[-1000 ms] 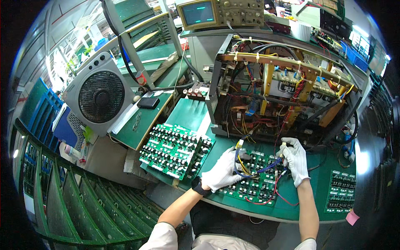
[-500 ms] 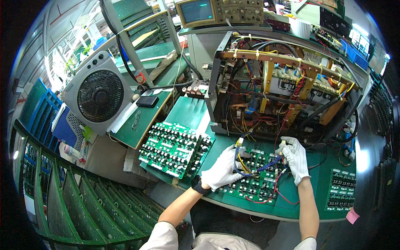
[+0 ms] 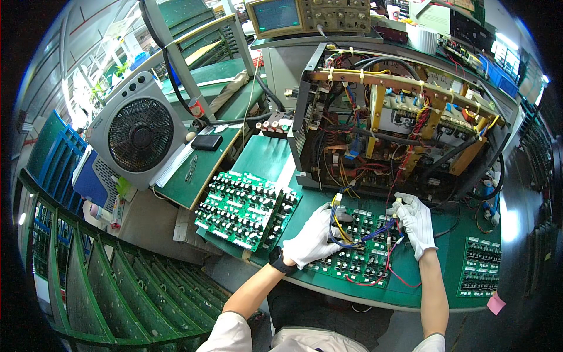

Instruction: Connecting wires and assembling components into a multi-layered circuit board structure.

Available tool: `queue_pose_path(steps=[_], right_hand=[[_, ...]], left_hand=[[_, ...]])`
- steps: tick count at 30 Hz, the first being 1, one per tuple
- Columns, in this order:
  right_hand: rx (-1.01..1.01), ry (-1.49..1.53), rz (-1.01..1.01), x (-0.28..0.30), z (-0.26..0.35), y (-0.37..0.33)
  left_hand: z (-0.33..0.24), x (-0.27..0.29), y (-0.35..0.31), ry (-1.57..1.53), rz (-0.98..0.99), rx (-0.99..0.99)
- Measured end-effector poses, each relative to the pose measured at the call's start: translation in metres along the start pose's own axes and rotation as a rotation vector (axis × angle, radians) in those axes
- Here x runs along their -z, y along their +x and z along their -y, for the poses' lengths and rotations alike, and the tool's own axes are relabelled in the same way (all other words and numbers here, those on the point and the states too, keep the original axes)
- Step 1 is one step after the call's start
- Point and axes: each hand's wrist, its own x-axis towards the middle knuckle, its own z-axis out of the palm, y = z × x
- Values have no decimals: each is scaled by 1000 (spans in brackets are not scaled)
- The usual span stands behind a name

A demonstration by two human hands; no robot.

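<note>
A green circuit board (image 3: pixel 358 267) dense with small parts lies on the bench before me. My left hand (image 3: pixel 314 237), in a white glove, is over its left side, thumb and fingers closed around a white wire connector (image 3: pixel 338 199). Blue and yellow wires (image 3: pixel 333 226) loop down from it and run across the board toward my right hand (image 3: pixel 415 224). That hand, gloved too, pinches a pale plug (image 3: pixel 399 201) at the board's right far corner. Below it, a red wire (image 3: pixel 404 280) curves over the board's right edge. The fingers partly cover both connectors.
Behind the board stands an opened machine chassis (image 3: pixel 387 129) full of wiring. Stacked circuit boards (image 3: pixel 237 211) lie to the left, another board (image 3: pixel 481 267) to the right. An oscilloscope (image 3: pixel 308 17) sits on the shelf; a grey fan (image 3: pixel 141 132) stands at left beside a green rack (image 3: pixel 129 287).
Both hands stay almost exactly where they were, with the wires hardly shifted. On the oscilloscope screen, the bright trace now sits lower.
</note>
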Motion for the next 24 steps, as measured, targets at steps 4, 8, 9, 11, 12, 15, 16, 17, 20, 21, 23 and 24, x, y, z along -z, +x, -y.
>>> queue_pose_path(steps=[4,8,9,11,12,15,16,17,20,21,23,24], right_hand=[[-69,-31,39,3,-6,1],[-104,-34,80,8,4,-6],[-97,-68,104,9,6,-7],[-63,-104,119,10,6,-9],[23,-161,129,11,-6,-7],[-75,-73,104,11,-20,-2],[-130,-101,106,10,-4,-1],[-65,-125,58,7,-1,4],[82,-522,-90,19,-5,9],[171,-632,-159,22,-5,10],[250,-755,-223,20,-7,3],[243,-705,-235,18,-5,-4]], left_hand=[[-1,-1,-1,13,3,2],[-12,-1,-4,-37,-44,-22],[-17,0,-5,-57,-62,5],[-15,-4,-10,-73,-82,-8],[-14,-4,-10,-72,-75,-29],[-15,-4,-2,-119,-83,20],[-9,-3,-5,-93,-27,88],[-13,7,1,-86,-2,75],[-13,8,7,-149,-110,62],[-1,6,6,-80,-78,31],[14,2,2,9,-32,-4],[14,2,2,31,-21,-10]])
